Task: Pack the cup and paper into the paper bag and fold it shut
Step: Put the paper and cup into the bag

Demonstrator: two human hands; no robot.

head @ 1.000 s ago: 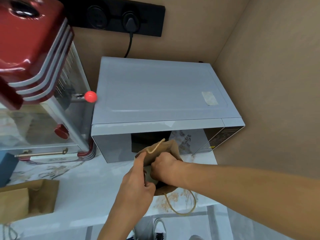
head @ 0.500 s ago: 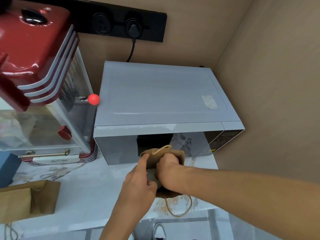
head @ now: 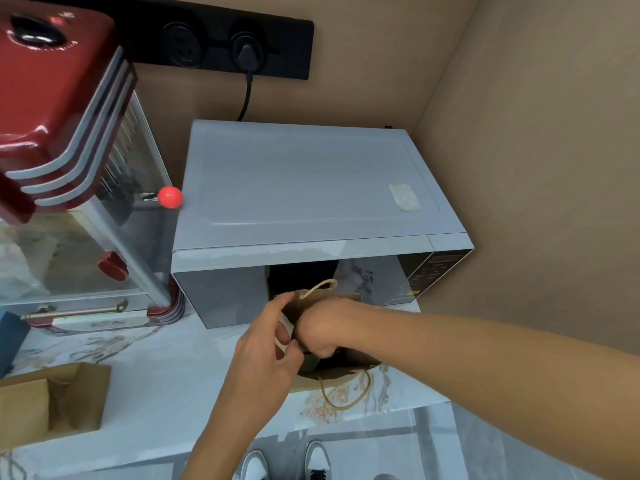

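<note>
Now the paper bag (head: 311,301) stands open on the marble counter (head: 145,386), directly in front of the microwave (head: 311,202) and near the front edge of the counter. Its mouth is dark inside, and I cannot tell if the cup or the paper lies in it, because the hands cover the opening. The right hand (head: 325,327) is pushed down into the mouth of the bag with the fingers curled; what they close on is hidden. The left hand (head: 266,355) is just beside it, touching it, and its thumb and fingers pinch the left edge of the bag, where a small pale strip (head: 285,329) shows between the fingers. One rope handle (head: 320,287) rises in a loop above the back rim of the bag, and the other handle (head: 346,393) hangs loose over the front edge of the counter. The microwave is grey, with a piece of tape on its top, and its black cable goes up to a black socket strip (head: 214,46) on the wall. To the left of the microwave stands a red machine (head: 59,109) with glass sides and a round red knob (head: 169,197). At the left front of the counter, well apart from the hands, lies a second brown bag (head: 52,403), open on its side. Below the counter edge two white shoes (head: 287,462) are visible on the floor.
</note>
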